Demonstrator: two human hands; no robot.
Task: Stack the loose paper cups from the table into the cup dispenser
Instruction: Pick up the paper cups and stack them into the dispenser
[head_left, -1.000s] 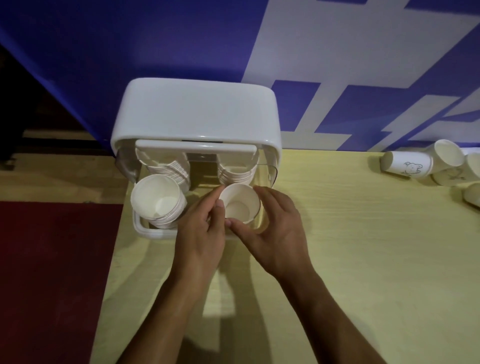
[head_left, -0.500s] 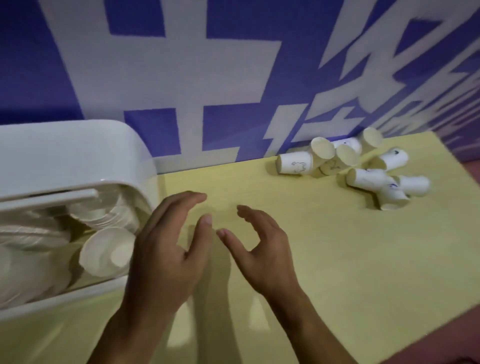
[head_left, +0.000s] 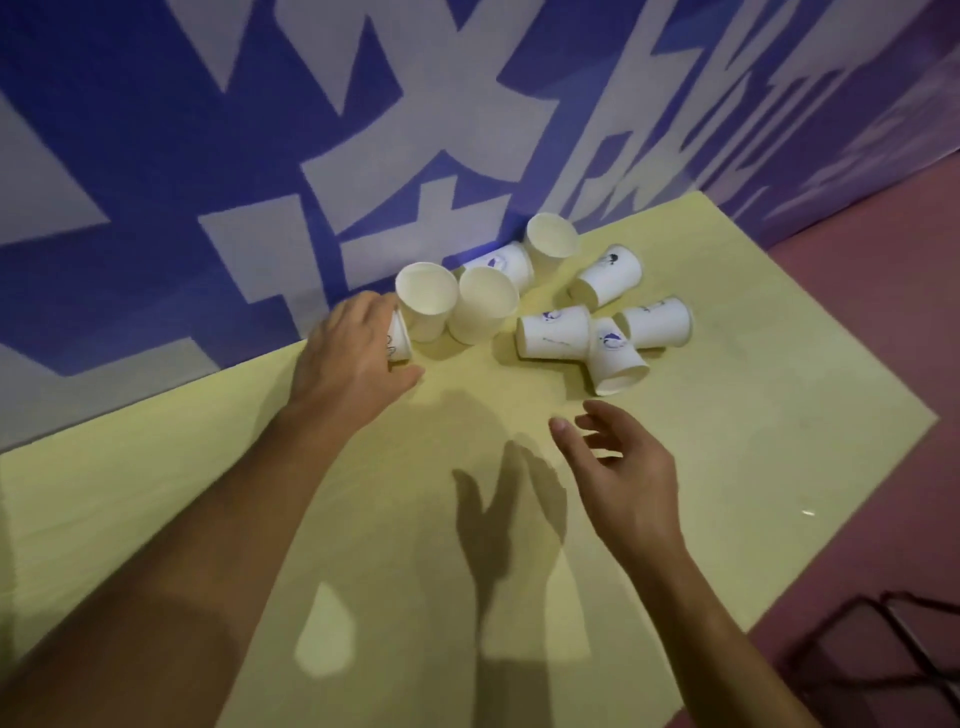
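Table (head_left: 753, 441) view swung to the loose cups (head_left: 553, 338); left hand (head_left: 353, 358) now grips one cup (head_left: 399, 340); right hand (head_left: 628, 483) fingers (head_left: 605, 413) spread, empty.

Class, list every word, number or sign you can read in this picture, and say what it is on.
Nothing reads clearly.
Wall banner: huge white strokes on blue, cropped, unreadable.
Paper cups: blue logos with fine print, too small and blurred.
Cup under the left hand: dark drawing, mostly covered.

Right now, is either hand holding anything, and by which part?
Left hand grips one paper cup lying sideways, round its side wall. Right hand holds nothing.
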